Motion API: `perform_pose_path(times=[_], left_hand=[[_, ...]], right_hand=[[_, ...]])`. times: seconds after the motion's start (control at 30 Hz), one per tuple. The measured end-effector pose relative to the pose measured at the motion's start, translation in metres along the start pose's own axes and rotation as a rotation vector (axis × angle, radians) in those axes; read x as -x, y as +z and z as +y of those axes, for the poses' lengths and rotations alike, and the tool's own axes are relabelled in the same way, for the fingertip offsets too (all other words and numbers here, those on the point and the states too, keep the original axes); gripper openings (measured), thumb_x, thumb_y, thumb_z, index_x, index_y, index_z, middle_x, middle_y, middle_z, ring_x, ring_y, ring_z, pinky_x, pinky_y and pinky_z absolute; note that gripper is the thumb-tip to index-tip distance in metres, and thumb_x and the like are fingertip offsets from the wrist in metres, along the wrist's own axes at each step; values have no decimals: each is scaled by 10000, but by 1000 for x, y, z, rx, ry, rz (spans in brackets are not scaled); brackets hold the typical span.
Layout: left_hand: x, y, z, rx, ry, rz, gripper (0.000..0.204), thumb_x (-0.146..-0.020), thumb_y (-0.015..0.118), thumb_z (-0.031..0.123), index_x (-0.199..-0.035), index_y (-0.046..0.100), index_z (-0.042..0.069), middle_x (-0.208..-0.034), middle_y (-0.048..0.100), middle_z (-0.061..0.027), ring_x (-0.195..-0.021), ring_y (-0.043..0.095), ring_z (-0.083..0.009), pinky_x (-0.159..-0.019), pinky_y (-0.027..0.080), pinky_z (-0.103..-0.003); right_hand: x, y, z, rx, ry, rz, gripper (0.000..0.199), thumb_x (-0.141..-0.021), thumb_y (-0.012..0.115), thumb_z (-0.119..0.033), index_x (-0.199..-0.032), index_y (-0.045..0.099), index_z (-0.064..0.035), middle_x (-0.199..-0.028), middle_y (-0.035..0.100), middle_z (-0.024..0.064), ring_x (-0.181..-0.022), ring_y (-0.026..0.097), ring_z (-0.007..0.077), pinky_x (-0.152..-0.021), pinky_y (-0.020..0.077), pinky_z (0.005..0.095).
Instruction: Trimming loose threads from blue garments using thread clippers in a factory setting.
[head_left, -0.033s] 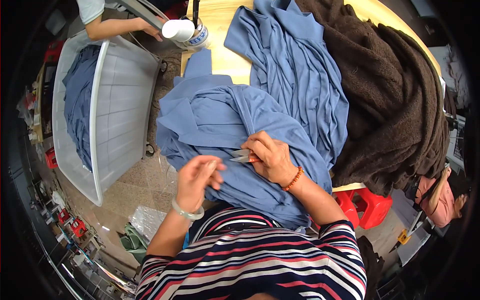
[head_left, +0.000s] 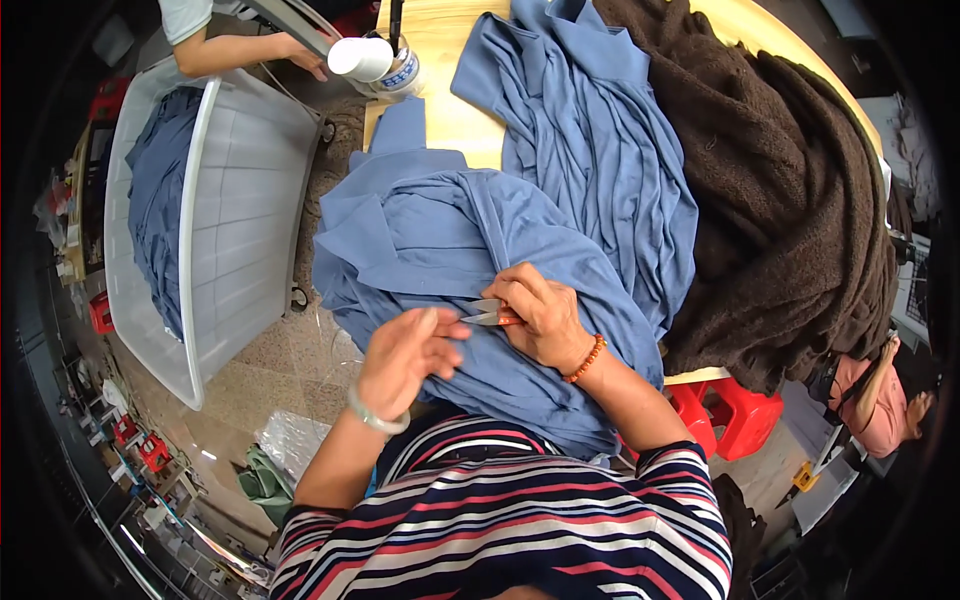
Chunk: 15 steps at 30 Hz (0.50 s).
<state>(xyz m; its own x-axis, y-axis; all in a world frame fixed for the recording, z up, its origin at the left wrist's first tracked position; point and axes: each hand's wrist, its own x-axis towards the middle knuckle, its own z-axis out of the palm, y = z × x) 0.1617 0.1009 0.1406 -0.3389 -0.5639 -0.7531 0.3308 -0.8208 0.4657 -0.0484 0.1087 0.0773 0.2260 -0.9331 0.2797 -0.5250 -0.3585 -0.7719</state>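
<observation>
A blue garment with a collar lies bunched in front of me, partly over the table's edge. Above it, my right hand is wrapped round a pair of thread snips with a red handle. Their two pointed blades stick out to the left, slightly apart. Close to the blade tips is my left hand, its fingers loosely spread and a little blurred, with nothing visible in them.
Another blue garment lies farther back on the wooden table, beside a dark brown knitted heap. A white wheeled bin with blue cloth stands left. A white cup, red stools and two other people surround me.
My left hand has moved right and slightly up, nearer the blade tips, and its fingers have opened out. My right hand and the snips look unmoved.
</observation>
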Motion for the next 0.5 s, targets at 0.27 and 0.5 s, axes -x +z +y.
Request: perform_pose_path(times=[0.27,0.5], left_hand=[[-45,1,-23,-100,210,24,168,-922,611,114,-979,630,-43,-911,678,-111,-810,679,-179,-674,577,-291],[-36,-8,-19,71,199,-102,194,-921,580,54,-1094,634,-14,-1068,669,-153,-990,654,-228,-855,537,-343]], right_hand=[[0,-4,-12,-15,-19,-29,341,-636,676,28,-966,633,-47,-930,598,84,-684,633,233,-584,516,322],[5,-23,-27,-120,411,-93,339,-815,721,-150,-1083,572,-6,-981,557,150,-775,613,300,-640,511,349]])
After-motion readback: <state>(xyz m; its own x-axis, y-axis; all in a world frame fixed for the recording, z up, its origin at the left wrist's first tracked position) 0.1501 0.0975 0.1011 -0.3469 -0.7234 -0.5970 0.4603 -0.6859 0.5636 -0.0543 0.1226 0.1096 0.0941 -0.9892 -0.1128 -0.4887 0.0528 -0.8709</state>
